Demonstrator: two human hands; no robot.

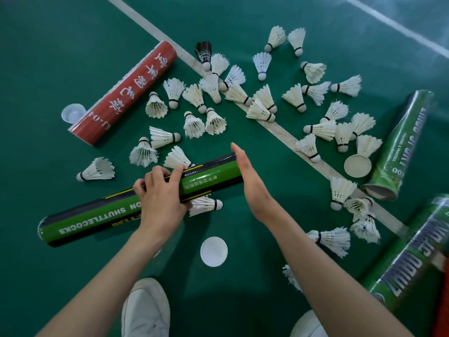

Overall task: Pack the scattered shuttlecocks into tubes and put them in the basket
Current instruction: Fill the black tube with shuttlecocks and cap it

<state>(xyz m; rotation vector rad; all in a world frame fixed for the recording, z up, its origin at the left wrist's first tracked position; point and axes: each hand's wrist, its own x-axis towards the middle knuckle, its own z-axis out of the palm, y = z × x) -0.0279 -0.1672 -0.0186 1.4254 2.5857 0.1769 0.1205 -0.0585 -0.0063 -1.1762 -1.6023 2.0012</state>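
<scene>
Green court floor, white textured line crossing diagonally (second line top right)

"Where was the long tube?"
"Sideways in front, with the left hand round its middle and the right hand at its right end."
"And the shuttlecocks?"
"Spread behind it. A second tube lay back left, a third tube far right. A lid lay between the arms."

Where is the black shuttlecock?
In the head view, the black shuttlecock lies near the top middle, beside the white court line, just right of the far end of the red tube, next to a white shuttlecock.
</scene>
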